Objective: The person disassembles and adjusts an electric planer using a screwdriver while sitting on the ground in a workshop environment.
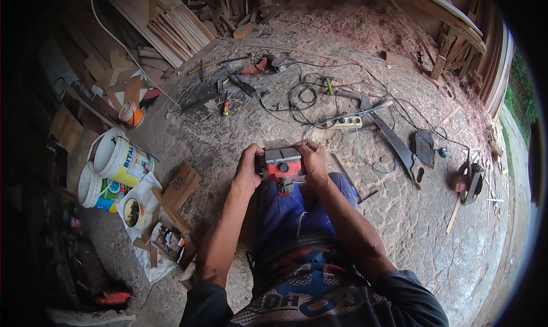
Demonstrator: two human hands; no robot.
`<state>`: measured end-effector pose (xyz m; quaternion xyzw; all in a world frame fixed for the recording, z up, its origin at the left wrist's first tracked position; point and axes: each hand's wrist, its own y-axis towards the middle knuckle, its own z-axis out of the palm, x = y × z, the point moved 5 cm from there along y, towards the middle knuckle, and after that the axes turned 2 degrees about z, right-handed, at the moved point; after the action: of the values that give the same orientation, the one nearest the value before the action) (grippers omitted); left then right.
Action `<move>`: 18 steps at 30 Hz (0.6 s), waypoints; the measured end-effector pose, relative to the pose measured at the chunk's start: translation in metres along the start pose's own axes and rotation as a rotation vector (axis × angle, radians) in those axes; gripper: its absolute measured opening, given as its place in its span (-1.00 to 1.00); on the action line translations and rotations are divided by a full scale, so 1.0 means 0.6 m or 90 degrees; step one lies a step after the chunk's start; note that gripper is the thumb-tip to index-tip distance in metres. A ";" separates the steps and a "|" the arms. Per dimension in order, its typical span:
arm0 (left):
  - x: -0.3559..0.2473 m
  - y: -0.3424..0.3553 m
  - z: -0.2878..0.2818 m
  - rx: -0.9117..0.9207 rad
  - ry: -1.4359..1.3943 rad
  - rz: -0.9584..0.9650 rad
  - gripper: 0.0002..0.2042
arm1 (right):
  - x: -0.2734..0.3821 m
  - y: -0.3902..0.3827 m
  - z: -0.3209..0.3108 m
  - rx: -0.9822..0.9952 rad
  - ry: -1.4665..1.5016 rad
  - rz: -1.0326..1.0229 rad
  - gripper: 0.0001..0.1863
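Observation:
Between my knees I hold a red and black power tool (290, 168) with a flat grey metal plate on top; it looks like an electric planer turned sole up. My left hand (248, 166) grips its left side, fingers curled against the edge. On the opposite side my right hand (313, 160) is closed around the body, with thumb and fingertips at the plate's right edge. A round dark knob (285, 185) points toward me from the tool. The palms and the tool's underside are hidden.
Ahead lie tangled black cables (302, 95), a power strip (346, 123), a screwdriver (226, 105) and a hammer (348, 94). A handsaw (395, 142) rests to the right. White buckets (117, 175) stand left, near wood offcuts (181, 185). Boards (162, 24) and shavings (371, 27) lie farther back.

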<state>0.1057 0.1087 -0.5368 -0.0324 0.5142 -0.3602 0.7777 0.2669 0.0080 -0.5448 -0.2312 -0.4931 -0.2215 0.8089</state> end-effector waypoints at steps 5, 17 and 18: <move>-0.021 -0.065 -0.089 -0.075 -0.093 0.055 -0.87 | -0.038 -0.007 0.093 0.121 -0.035 0.044 -0.87; -0.028 -0.145 -0.198 -0.202 -0.161 0.117 -0.83 | -0.115 -0.022 0.203 0.257 -0.074 0.078 -0.89; -0.030 -0.147 -0.196 -0.200 -0.160 0.111 -0.82 | -0.116 -0.022 0.205 0.262 -0.066 0.063 -0.88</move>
<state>-0.0416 0.0919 -0.5410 -0.1529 0.4636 -0.2002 0.8495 0.1447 0.0798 -0.5551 -0.0962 -0.5571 -0.0642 0.8223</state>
